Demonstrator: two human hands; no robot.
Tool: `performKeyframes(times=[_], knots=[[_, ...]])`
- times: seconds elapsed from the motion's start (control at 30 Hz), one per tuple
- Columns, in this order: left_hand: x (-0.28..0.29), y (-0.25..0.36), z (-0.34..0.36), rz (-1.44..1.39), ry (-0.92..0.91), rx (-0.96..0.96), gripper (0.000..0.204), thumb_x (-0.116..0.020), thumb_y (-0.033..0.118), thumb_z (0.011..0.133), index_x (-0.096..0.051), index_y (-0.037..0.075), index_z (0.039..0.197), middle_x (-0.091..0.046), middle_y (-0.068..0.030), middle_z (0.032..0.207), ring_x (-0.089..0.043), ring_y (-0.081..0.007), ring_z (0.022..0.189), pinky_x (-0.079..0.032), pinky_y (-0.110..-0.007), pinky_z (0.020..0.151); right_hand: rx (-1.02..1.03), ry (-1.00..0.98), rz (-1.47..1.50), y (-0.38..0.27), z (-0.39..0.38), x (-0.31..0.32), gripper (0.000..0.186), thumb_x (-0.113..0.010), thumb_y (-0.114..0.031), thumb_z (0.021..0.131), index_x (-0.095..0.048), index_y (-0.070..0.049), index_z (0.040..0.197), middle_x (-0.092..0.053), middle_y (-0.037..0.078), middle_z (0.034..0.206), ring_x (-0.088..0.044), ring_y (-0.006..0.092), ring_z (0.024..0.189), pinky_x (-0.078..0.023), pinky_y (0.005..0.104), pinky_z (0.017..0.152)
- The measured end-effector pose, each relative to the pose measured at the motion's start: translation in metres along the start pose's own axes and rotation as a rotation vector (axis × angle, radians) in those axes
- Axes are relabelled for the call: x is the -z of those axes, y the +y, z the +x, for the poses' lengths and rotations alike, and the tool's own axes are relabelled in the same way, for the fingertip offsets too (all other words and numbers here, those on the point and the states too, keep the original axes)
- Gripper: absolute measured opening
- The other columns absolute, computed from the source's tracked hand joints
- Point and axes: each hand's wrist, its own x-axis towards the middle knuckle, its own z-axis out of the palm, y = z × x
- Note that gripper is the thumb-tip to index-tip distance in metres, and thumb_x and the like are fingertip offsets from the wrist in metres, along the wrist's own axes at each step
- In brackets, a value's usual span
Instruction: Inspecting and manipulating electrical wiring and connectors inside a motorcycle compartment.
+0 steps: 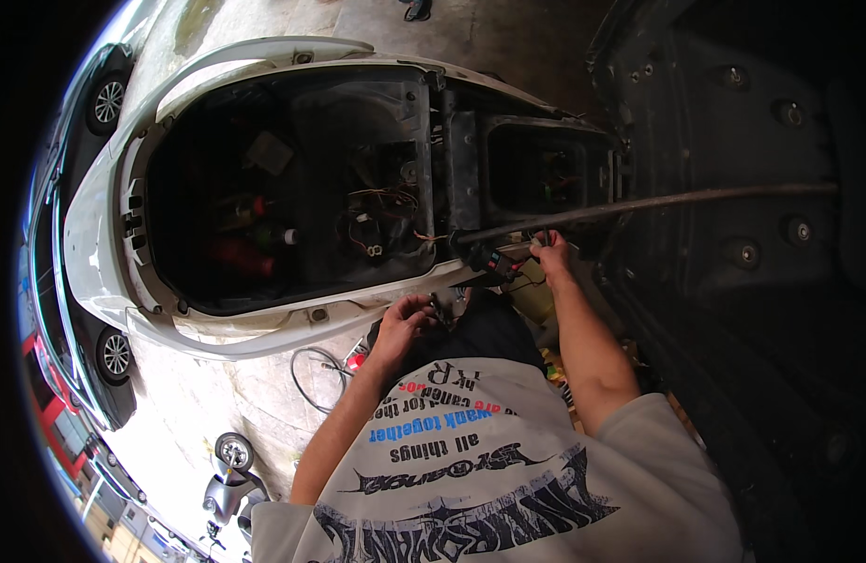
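In front of me is the white body of a scooter [105, 246], its dark under-seat storage bin [311, 103] uncovered. My left hand [407, 327] is closed at the bin's near side, its fingertips around a small black part [439, 310] whose kind I cannot make out. Farther right, my right hand [549, 255] pinches the end of a thin dark cable [538, 236] beside the body's edge. Just left of that hand sits a small black block with red marks [501, 263]. Loose coloured wires [388, 193] lie in the bin's right end.
A thin rod [696, 200] spans from the body to the raised black panel [677, 122] on the right. Bottles [273, 235] lie inside the bin. On the floor are a black hose [306, 375] and a red object [356, 361]; a car [72, 235] stands left.
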Motion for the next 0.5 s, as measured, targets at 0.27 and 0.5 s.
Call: performKeyframes(times=[0.27, 0.5], knots=[[-0.003, 0.004, 0.0, 0.01, -0.001, 0.008, 0.027, -0.052, 0.006, 0.09, -0.051, 0.004, 0.117, -0.061, -0.0052, 0.101, -0.061, -0.0145, 0.088, -0.048, -0.027, 0.076, -0.121, 0.002, 0.057, -0.009, -0.005, -0.002, 0.022, -0.069, -0.002, 0.071, -0.059, -0.009, 0.09, -0.056, -0.002, 0.078, -0.052, 0.0102, 0.071, -0.043, 0.0264, 0.064], [-0.003, 0.004, 0.002, 0.01, 0.002, 0.005, 0.028, -0.05, 0.005, 0.09, -0.051, 0.002, 0.119, -0.061, -0.0069, 0.104, -0.061, -0.0139, 0.087, -0.047, -0.026, 0.075, -0.223, -0.002, 0.134, -0.014, -0.009, 0.001, 0.013, -0.069, -0.012, 0.079, -0.061, -0.012, 0.089, -0.054, -0.002, 0.069, -0.04, 0.0071, 0.046, -0.028, 0.0247, 0.038]])
